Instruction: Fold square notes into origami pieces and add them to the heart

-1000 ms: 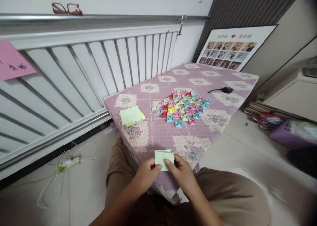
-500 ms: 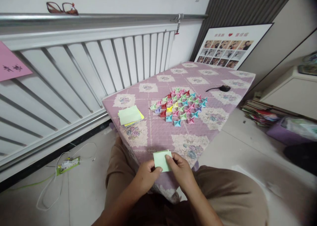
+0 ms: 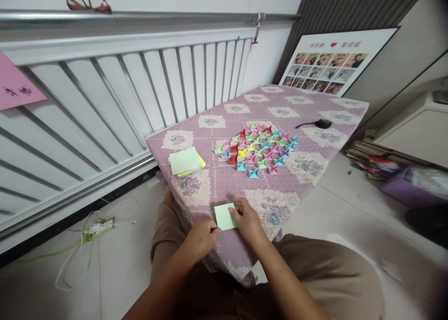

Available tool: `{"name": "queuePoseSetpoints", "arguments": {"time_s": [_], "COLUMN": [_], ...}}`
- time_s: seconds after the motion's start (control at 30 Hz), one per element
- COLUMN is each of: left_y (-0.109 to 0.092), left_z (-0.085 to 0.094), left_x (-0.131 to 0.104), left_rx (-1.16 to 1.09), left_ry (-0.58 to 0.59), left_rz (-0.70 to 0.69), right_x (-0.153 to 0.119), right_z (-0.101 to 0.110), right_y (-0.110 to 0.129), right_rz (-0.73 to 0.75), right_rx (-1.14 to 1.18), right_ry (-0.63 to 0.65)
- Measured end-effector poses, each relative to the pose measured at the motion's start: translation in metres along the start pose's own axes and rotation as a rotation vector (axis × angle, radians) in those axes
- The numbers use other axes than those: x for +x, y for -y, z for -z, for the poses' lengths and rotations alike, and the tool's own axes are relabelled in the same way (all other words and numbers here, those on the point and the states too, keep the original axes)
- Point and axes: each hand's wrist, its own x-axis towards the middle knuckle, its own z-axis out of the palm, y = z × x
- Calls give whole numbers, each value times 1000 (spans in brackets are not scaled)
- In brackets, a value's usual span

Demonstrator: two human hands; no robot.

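A small pale-green square of paper (image 3: 225, 217) is between my hands at the near end of the table. My left hand (image 3: 203, 237) pinches its lower left corner, fingers closed. My right hand (image 3: 248, 221) grips the right side, its thumb on top of the sheet. Beyond them stand several small folded paper pieces (image 3: 262, 152) in diagonal rows, coloured green, pink, red, blue, yellow and purple. To the left lies a stack of paper sheets (image 3: 186, 161), pale green on top with yellow showing underneath.
A purple floral cloth (image 3: 224, 182) covers the table. A black object with a cord (image 3: 322, 123) lies toward its far right. A white radiator (image 3: 140, 91) runs along the left side. On the floor are a power strip (image 3: 100, 229) and a purple bin (image 3: 402, 187).
Both hands have moved the green paper slightly forward and left, lower toward the tabletop. My left hand now holds its corner rather than its left side. The view has shifted a little.
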Motion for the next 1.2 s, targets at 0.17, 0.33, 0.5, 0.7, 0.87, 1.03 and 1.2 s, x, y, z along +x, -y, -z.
{"name": "queuePoseSetpoints", "arguments": {"time_s": [0.17,0.33,0.5,0.7,0.87,1.03,1.2], "left_y": [1,0,2,8,12,16,17], "left_z": [10,3,-6,-3,-2,-4,-5], "left_x": [1,5,12,18,23,25,25], "left_rx": [241,411,554,576,634,686,687], "left_ry": [-160,-141,-43,-38,-30,-66,-71], "left_rz": [-164,-509,-636,-616,-604,-612,-621], "right_x": [18,26,29,27,31,28,-10], "right_z": [1,3,1,0,0,4,7], "right_y": [-6,-7,-6,-7,-12,-22,-22], "right_rz": [59,73,82,64,97,148,489], "right_rx": [-120,-225,-321,-355,-339,-190,-363], "right_ry": [-3,24,74,91,77,-136,-99]}}
